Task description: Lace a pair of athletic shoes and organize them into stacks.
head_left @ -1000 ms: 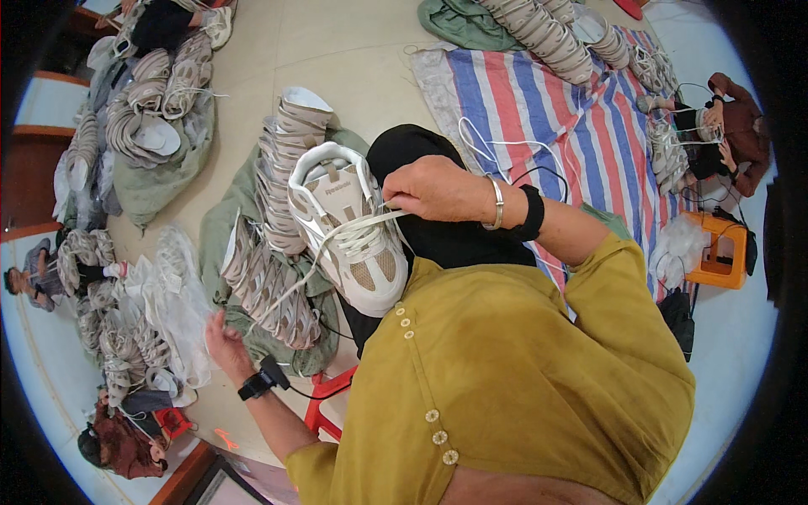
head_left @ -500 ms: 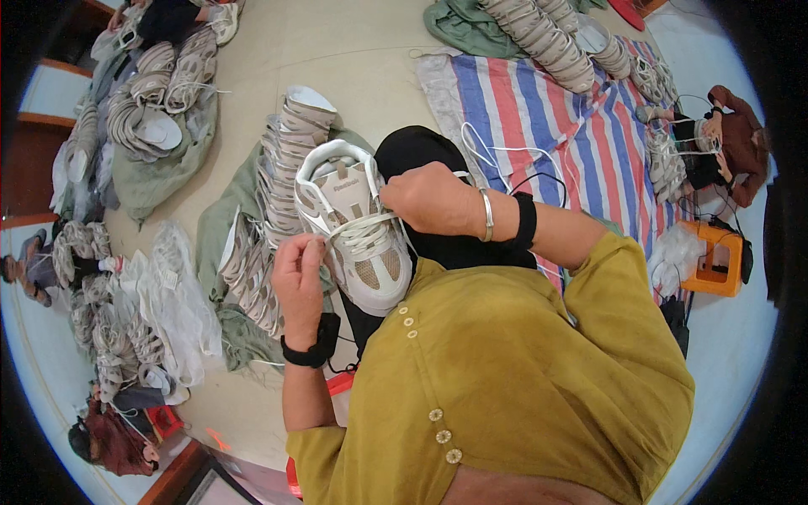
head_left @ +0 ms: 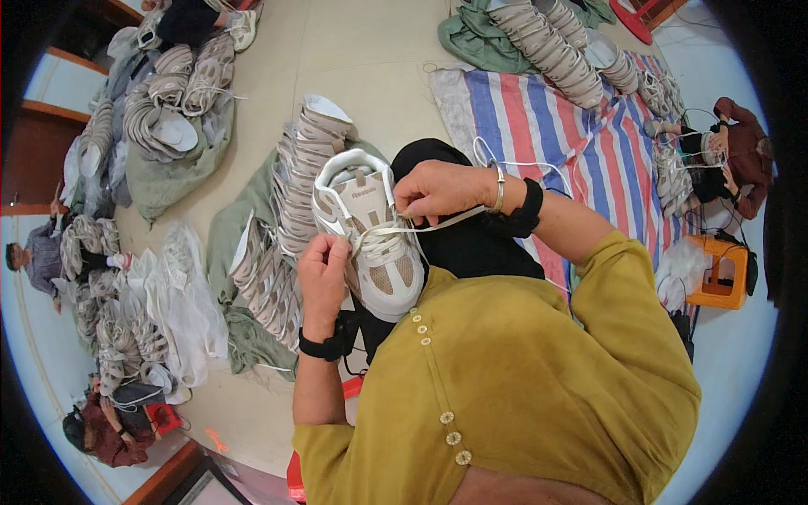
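Note:
A white and beige sneaker (head_left: pixel 383 290) rests on my lap, its toe toward me and its collar away. Cream shoelace (head_left: pixel 385 249) crosses its lower eyelets. At the shoe's left side my left hand (head_left: pixel 322 278) is closed, thumb and forefinger pinching the lace by the eyelets. My right hand (head_left: pixel 442 195) is closed on the lace at the right edge of the tongue. A long length of that lace runs out below the right hand toward its wrist. My curled right fingers partly hide the grip.
Stacked sneakers (head_left: pixel 310 168) lie on green cloth (head_left: pixel 223 244) just left. A striped sheet (head_left: pixel 539 126) covers the floor at right, with more shoe stacks (head_left: pixel 555 59) at its far end. An orange stool (head_left: pixel 720 273) stands right. Co-workers sit at both sides among shoes and clear plastic bags (head_left: pixel 181 311).
My left fingers have come in closer to the eyelets. The right hand has turned, and a lace length now stretches out below it. The whole view has shifted slightly.

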Demonstrator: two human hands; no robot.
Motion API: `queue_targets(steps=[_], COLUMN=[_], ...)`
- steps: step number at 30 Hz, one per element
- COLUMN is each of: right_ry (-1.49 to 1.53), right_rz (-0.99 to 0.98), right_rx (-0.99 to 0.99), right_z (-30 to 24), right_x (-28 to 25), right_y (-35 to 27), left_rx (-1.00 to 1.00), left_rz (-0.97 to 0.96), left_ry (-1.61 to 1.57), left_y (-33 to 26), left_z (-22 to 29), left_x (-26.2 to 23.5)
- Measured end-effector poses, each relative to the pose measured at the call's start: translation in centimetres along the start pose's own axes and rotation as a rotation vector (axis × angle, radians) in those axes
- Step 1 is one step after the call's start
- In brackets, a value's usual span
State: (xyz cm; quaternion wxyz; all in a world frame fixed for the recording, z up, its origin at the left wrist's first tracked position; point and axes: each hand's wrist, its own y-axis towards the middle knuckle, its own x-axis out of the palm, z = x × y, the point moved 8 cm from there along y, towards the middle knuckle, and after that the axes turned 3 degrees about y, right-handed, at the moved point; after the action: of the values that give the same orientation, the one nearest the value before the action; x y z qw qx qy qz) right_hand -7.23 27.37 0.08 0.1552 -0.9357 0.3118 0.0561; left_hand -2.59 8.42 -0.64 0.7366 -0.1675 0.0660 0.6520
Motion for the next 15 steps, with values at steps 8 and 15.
queue_targets(steps=[8, 15], right_ry=[-0.207, -0.212], right_rz=[0.056, 0.144], right_rx=[-0.164, -0.278], right_z=[0.2, 0.4], right_x=[-0.5, 0.8], right_y=[0.1, 1.7], left_rx=[-0.052, 0.438], left_rz=[-0.042, -0.027], left_ry=[0.127, 0.907], left_y=[1.5, 0.8], left_z=[0.1, 5.8], left_x=[0.3, 1.2])
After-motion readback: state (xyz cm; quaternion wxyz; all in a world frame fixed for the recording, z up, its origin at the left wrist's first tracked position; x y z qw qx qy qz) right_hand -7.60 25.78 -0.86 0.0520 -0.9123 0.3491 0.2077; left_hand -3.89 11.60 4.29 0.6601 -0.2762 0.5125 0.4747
